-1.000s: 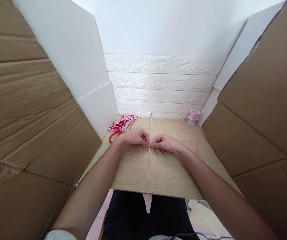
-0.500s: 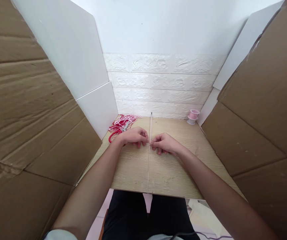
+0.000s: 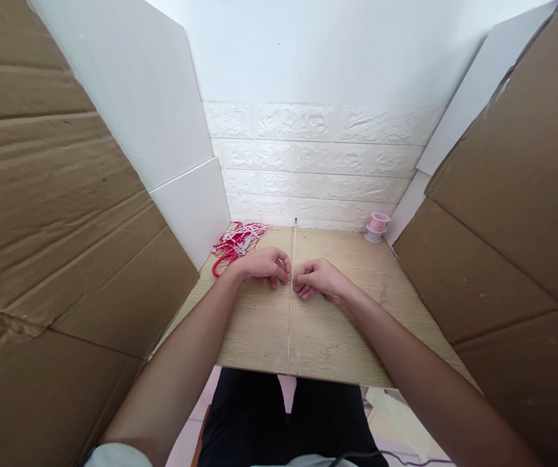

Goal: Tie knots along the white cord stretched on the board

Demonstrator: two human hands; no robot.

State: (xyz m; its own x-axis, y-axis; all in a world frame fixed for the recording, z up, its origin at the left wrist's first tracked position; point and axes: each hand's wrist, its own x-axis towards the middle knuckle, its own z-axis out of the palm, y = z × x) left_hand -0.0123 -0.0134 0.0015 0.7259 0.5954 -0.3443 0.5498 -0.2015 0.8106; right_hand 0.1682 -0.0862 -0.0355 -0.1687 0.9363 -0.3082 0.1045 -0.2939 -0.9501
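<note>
**Fingertips part slightly at the cord (image 3: 289, 324)**

The cord runs straight down the table (image 3: 347, 331), from a pin (image 3: 295, 220) at 12 o'clock to the near edge at 6. Its far half looks thicker and knotted; the near half is thin and smooth. Both hands meet it about midway, taken here as the middle of the dial.

The left hand (image 3: 265, 264) comes in from 9 o'clock, fingers curled, thumb and forefinger just beside the cord. A thin strand (image 3: 289, 281) shows by its fingertips, but whether it pinches that strand cannot be told. The right hand (image 3: 323, 277), at 3 o'clock, has thumb and forefinger pressed together next to the cord, seemingly pinching the strand; its other fingers fold beneath.

A second ago the two sets of fingertips almost touched at the cord. Now the left ones stand a little back, leaving a small gap, and the right hand's lower fingers are tucked in closer. The cord stays in its line.

Unmoved too are the red-handled scissors (image 3: 223, 264) resting on a heap of red and pink threads (image 3: 248, 231) towards 10 o'clock, and the pink spool (image 3: 378, 224) near the wall (image 3: 317, 155) at 2.
</note>
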